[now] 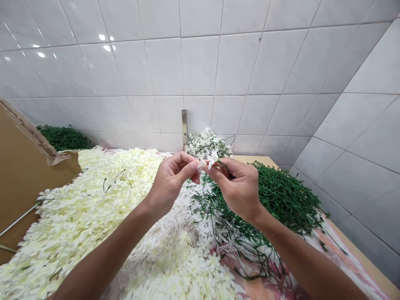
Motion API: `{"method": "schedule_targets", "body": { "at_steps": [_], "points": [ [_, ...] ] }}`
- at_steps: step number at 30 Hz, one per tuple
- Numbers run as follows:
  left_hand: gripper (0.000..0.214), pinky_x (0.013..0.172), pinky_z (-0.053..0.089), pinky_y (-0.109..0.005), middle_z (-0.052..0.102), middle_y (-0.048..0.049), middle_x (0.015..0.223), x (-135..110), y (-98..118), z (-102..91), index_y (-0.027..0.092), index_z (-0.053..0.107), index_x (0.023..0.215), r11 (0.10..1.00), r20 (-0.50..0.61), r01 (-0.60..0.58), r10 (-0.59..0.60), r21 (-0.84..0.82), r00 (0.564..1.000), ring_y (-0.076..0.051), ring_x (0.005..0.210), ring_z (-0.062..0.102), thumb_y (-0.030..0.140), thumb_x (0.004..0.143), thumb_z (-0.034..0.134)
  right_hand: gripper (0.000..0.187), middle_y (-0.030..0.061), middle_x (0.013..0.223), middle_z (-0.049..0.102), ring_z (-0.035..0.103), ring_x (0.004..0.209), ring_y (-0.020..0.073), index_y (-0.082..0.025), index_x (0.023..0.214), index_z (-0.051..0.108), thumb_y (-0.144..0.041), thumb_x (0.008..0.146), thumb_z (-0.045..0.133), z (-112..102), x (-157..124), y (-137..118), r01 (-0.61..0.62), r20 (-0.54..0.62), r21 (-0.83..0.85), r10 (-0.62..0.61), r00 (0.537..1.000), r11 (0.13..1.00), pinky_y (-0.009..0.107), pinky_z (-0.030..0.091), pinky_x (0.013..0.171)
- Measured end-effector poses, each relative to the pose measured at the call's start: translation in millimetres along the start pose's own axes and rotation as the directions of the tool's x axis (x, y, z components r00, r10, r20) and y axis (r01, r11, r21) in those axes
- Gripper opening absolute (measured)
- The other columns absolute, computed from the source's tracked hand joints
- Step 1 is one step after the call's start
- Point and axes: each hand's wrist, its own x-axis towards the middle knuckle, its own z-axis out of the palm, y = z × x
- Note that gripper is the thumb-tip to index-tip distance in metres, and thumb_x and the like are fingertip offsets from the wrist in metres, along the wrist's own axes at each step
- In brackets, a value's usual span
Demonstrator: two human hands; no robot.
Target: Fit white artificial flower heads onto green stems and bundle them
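In the head view my two hands meet above the middle of the table. My left hand (175,179) pinches a small white petal piece (202,164) between thumb and forefinger. My right hand (239,185) is closed on a green artificial flower stem (223,165) that carries a white blossom (213,157). The fingertips of both hands almost touch. Below them lies a heap of thin white stamen pieces (183,212). A big pile of green plastic stems (287,198) is beside my right hand, and loose cream petals (103,208) spread out by my left forearm.
A bunch of assembled white flowers (206,143) stands against the tiled wall (200,66), near a metal bracket (184,125). More green stems (64,137) lie at the back left, behind a brown board (25,158). A flowered cloth (259,287) covers the table at front right.
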Motion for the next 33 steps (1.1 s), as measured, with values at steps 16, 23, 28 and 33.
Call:
{"method": "schedule_targets", "body": {
  "at_steps": [16, 23, 28, 33],
  "points": [
    [0.003, 0.06, 0.049, -0.018, 0.063, 0.0015, 0.074, -4.3, -1.3, -4.2, 0.016, 0.061, 0.083, 0.729, 0.048, -0.422, 0.473, 0.539, 0.88, -0.006, 0.065, 0.057, 0.013, 0.084, 0.061, 0.013, -0.0063, 0.054, 0.034, 0.025, 0.048, 0.0041, -0.016, 0.069, 0.063, -0.013, 0.082, 0.063, -1.9, 3.2, -1.4, -0.033, 0.109, 0.074, 0.025, 0.994, 0.997, 0.02, 0.022, 0.041],
    [0.003, 0.059, 0.049, -0.019, 0.062, 0.0009, 0.074, -4.3, -4.5, -3.7, 0.015, 0.062, 0.082, 0.741, 0.061, -0.406, 0.444, 0.535, 0.894, -0.006, 0.064, 0.058, 0.014, 0.085, 0.06, 0.017, -0.0063, 0.054, 0.032, 0.026, 0.05, 0.0046, -0.016, 0.065, 0.061, -0.015, 0.082, 0.064, -2.8, 3.1, 2.1, -0.042, 0.102, 0.047, 0.037, 0.994, 0.998, 0.021, 0.022, 0.043],
    [0.012, 0.068, 0.051, -0.023, 0.065, -0.0009, 0.08, -6.8, -1.5, -2.6, 0.018, 0.064, 0.093, 0.766, 0.097, -0.342, 0.348, 0.544, 0.933, -0.009, 0.073, 0.062, 0.021, 0.09, 0.053, 0.024, -0.0069, 0.053, 0.029, 0.025, 0.049, 0.0041, -0.015, 0.059, 0.053, -0.013, 0.08, 0.065, -5.3, 4.2, 4.2, 0.01, 0.062, -0.029, -0.008, 0.998, 1.0, 0.02, 0.022, 0.043],
    [0.011, 0.082, 0.05, -0.023, 0.064, -0.0011, 0.095, -9.1, 2.1, 1.8, 0.02, 0.062, 0.093, 0.771, 0.071, -0.306, 0.323, 0.559, 0.944, -0.011, 0.09, 0.06, 0.025, 0.084, 0.063, 0.023, -0.0068, 0.054, 0.031, 0.026, 0.049, 0.0043, -0.015, 0.061, 0.052, -0.014, 0.081, 0.064, -5.0, 4.0, 4.3, 0.055, 0.04, -0.057, -0.053, 0.998, 0.997, 0.02, 0.023, 0.043]
  ]
}}
